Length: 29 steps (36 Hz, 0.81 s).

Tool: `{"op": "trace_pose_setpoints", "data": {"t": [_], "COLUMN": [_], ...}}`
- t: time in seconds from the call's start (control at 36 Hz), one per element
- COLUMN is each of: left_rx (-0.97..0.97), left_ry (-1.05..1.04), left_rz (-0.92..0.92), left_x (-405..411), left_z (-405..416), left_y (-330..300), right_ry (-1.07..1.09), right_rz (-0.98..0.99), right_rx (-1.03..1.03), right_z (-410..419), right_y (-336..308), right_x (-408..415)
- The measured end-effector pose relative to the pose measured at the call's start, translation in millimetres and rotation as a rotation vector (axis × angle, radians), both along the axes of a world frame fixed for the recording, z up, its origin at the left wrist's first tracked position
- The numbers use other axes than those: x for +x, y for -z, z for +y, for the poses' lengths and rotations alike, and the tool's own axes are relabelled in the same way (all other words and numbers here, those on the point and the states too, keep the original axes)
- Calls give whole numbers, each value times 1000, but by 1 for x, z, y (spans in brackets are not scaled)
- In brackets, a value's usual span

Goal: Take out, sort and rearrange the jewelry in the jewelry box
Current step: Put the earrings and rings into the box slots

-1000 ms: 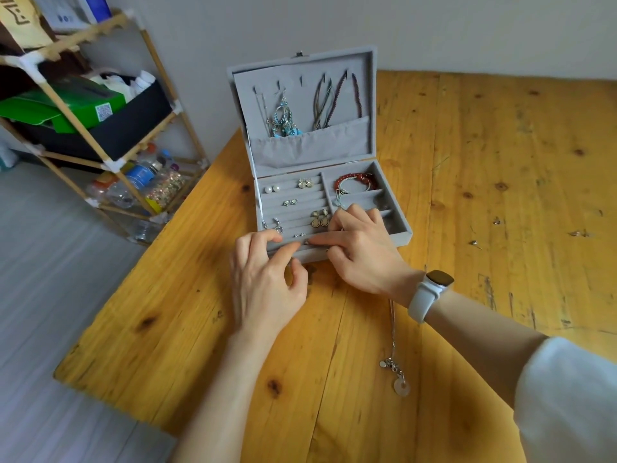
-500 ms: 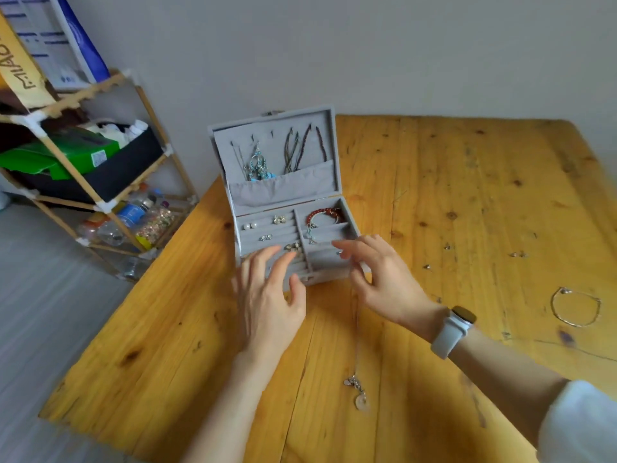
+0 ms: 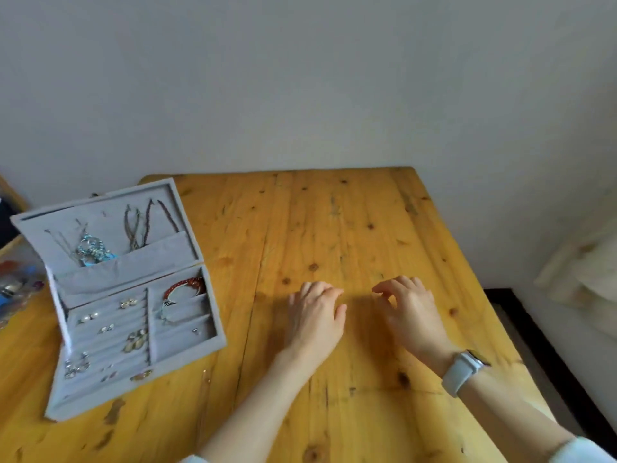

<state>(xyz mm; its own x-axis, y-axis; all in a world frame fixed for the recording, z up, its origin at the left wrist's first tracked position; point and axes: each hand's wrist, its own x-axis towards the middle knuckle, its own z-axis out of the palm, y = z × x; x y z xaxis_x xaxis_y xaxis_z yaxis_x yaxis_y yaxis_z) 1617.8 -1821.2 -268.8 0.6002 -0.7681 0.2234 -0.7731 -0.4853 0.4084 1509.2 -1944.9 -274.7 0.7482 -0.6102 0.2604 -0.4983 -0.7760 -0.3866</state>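
Grey box (image 3: 133, 332) at table's (image 3: 334, 222) left edge; our left hand (image 3: 315, 320) and right hand (image 3: 409, 314) mid-table, loosely curled, grasping nothing.

The light was soft and even, like daytime. The yellow wooden table (image 3: 350, 228) shone a little near 12 o'clock. Soft dark shadows lay under the hands. The whole picture looked a bit blurry. Things at 9 and 3 o'clock bent and smeared.
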Motion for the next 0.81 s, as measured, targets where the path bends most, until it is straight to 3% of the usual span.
{"op": "trace_pose_setpoints", "data": {"t": [0.28,0.47,0.58,0.81], "left_rx": [51,-44,-128,-355], "left_ry": [87,77,67,-114], "left_rz": [9,20,97,197], "left_x": [-2,-2,-3,8], "left_z": [-39,-41,-31,42], "left_y": [13,19,11,-14], "right_ry": [-59,-69,-59,-151], "right_rz": [25,-50,-139,-279], "right_rx": [-6,-10,132,198], "right_z": [-16,-18,-19,23], "right_y": [15,15,7,-15], "right_x": [13,6,1,19]}}
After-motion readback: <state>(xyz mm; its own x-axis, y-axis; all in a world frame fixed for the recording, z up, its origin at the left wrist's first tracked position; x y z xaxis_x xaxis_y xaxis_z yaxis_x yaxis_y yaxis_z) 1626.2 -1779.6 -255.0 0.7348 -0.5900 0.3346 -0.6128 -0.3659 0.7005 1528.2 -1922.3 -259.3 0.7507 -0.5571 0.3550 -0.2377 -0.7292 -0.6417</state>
